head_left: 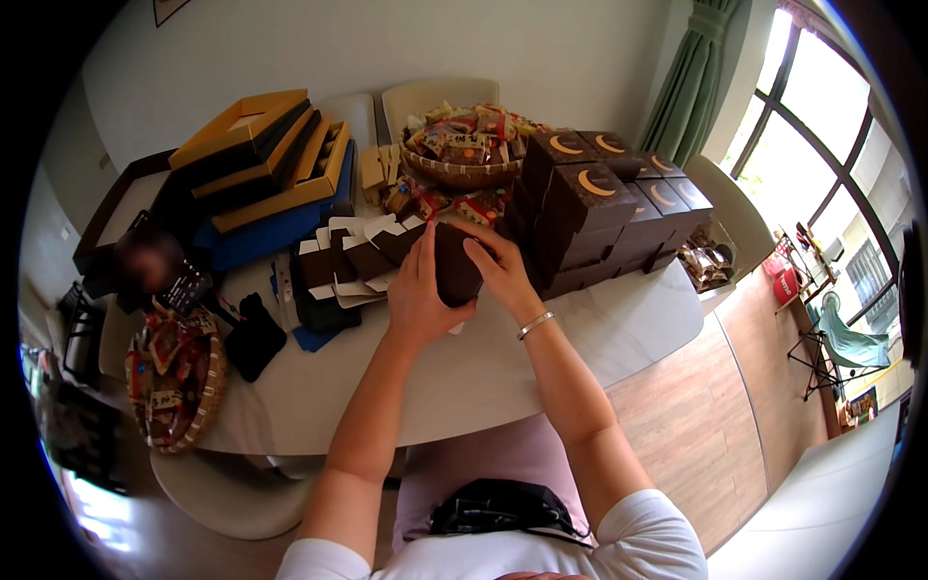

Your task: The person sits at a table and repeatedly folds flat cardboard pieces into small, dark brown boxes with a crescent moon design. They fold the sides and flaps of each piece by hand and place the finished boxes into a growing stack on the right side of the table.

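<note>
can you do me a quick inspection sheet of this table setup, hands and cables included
Surface: pale marbled table, crowded toward the back.
Job's things: dark box between the hands; stacked boxes with crescent marks to the right; white-and-brown cartons to the left.
Clutter: large basket of wrapped packets at the back; smaller basket at the left edge; gold-and-black trays piled at back left; black cloth-like item.
Grippers: left hand and right hand both hold the dark box; silver bracelet on the right wrist.
Cables: nothing seen that is clearly a cable.
Surroundings: green curtain, window, folding chair, wood-look floor.
</note>
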Demonstrator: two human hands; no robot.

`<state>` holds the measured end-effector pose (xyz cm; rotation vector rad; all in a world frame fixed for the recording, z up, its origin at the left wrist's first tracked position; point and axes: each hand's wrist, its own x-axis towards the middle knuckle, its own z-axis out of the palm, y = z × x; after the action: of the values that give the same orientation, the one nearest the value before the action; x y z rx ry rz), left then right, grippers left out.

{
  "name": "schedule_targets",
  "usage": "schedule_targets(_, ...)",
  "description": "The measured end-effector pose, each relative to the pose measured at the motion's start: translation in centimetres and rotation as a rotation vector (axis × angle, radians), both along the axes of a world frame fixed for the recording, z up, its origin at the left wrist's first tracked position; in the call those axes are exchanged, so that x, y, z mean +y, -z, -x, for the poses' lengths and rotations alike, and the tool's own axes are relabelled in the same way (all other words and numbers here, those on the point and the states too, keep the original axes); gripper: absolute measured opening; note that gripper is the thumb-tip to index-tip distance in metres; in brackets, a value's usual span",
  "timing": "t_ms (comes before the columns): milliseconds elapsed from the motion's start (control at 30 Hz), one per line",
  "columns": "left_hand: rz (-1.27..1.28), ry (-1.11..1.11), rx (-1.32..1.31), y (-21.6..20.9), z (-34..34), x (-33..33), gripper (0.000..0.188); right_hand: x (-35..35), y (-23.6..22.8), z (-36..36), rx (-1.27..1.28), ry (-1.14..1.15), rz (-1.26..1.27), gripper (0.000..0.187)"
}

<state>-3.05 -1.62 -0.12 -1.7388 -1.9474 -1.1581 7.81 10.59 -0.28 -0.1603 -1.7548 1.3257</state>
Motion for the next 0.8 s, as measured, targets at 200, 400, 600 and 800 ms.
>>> schedule_targets(200,-0.034,-0.006,0.037,0.1,0.2,0.1,0.121,0.4,0.0,-0.1,-0.011,-0.080,0.054,0.033)
schedule_targets(400,-0.030,-0.012,0.046,0.1,0.3,0.1,0.121,0.6,0.0,-0.3,-0.063,0.030,-0.202,0.037)
schedule_targets(600,0.014,0.019,0.022,0.4,0.5,0.1,0.121,0.1,-0.7,-0.9,-0.131,0.146,-0.522,0.052)
schedule_targets(800,0.011,0.022,-0.022,0.1,0.0,0.0,0.118,0.0,-0.7,-0.7,-0.076,0.184,-0.565,0.053)
